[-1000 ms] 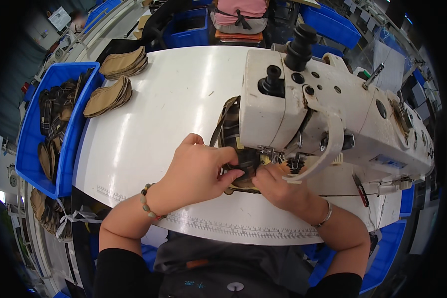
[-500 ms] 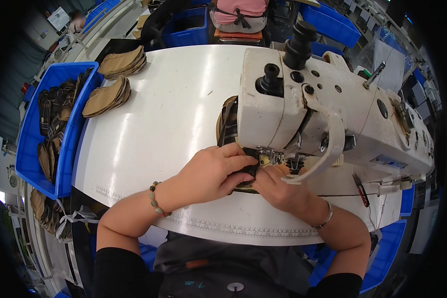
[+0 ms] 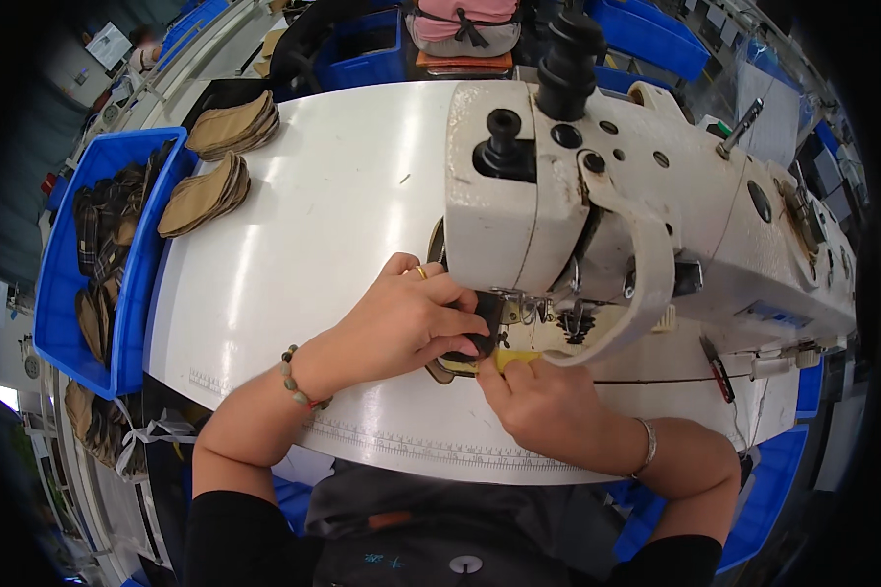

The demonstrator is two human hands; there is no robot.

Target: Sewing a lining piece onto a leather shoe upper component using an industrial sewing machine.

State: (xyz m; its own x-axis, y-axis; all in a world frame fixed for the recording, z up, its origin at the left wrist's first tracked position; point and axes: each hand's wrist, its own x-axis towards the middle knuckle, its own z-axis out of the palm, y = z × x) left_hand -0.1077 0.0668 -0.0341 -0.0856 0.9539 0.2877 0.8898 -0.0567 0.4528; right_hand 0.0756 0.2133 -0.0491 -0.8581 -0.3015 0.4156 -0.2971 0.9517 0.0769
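Note:
A dark plaid cloth shoe piece (image 3: 485,331) with a light edge lies under the head of a white sewing machine (image 3: 494,220). My left hand (image 3: 401,318) is closed on it, thumb and fingers pinching a dark fold beside the needle area. My right hand (image 3: 553,401) is at its near edge, fingers curled together and pinching that edge by a yellow strip (image 3: 519,359) on the machine bed. The machine head covers the far part of the piece, and my left fingers hide some of the middle.
Two stacks of tan sole-shaped pieces (image 3: 206,196) lie at the far left of the white table (image 3: 333,196). A blue bin (image 3: 132,293) of plaid pieces stands left of it. A small red-and-black cutter (image 3: 718,370) lies right of my right hand. A printed ruler runs along the near edge.
My right hand has drawn back slightly toward me and left, uncovering the yellow strip. My left hand has shifted a little left with the cloth piece. The whole view has moved slightly.

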